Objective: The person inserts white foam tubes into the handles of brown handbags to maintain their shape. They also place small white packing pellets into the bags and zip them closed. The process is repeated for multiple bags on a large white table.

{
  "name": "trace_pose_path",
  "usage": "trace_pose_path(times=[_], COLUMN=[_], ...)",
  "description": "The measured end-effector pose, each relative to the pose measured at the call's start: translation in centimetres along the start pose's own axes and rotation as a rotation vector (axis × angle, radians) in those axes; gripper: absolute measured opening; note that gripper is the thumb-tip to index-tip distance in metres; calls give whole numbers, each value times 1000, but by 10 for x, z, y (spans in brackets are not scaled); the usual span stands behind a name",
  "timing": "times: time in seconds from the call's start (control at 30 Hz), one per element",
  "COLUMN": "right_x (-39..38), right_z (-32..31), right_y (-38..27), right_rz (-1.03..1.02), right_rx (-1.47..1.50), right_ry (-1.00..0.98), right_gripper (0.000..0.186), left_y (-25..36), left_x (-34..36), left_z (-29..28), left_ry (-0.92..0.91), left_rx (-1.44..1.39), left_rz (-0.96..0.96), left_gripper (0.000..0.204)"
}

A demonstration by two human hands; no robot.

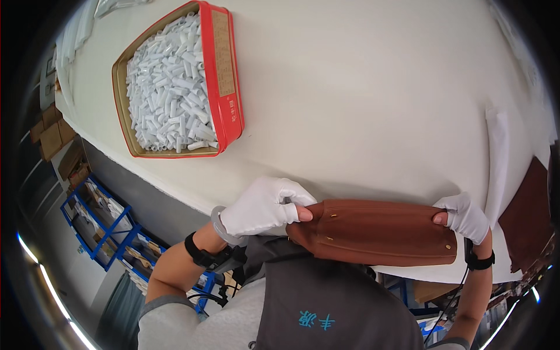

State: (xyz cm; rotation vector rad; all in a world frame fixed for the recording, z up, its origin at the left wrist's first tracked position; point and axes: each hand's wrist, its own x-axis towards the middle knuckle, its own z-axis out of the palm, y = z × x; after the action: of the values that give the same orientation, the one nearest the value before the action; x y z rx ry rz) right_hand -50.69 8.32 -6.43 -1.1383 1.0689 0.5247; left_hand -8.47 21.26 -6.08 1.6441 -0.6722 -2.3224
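A brown leather-like bag (385,233) with stitched seams and small gold-coloured studs is stretched sideways in front of my apron, at the near edge of the table. My left hand (265,207), in a white glove with a bare thumb tip, pinches its upper left corner. At the other end my right hand (465,217), gloved the same way, grips the upper right corner, thumb on the near face. Fingers behind the bag are hidden on both sides. I cannot tell whether anything is inside it.
A red tin (230,111) full of short white tubes (172,87) stands on the white-covered table (350,105), at the far left. Brown sheet material (528,216) and a rolled white cloth (497,157) lie at the right. Blue shelving (96,221) stands beyond the left edge.
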Motion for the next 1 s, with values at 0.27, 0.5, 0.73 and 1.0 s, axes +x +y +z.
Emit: trace_pose_path(times=[0.27,0.5,0.73,1.0], right_x=[41,84,83,81], right_z=[33,85,85,90], right_y=[-133,-168,-161,-162], right_rz=[-550,-375,-424,-406], right_rx=[-569,-675,-607,-664], right_ry=[-15,-347,-255,-201], right_gripper=[65,42,34,34], left_y=[1,-9,-2,20], left_x=[-2,-1,13,19], left_z=[12,0,-10,-17], left_ry=[21,-33,-63,-91], left_rx=[398,189,329,773], left_rz=[390,233,419,449], left_gripper=[15,25,31,21])
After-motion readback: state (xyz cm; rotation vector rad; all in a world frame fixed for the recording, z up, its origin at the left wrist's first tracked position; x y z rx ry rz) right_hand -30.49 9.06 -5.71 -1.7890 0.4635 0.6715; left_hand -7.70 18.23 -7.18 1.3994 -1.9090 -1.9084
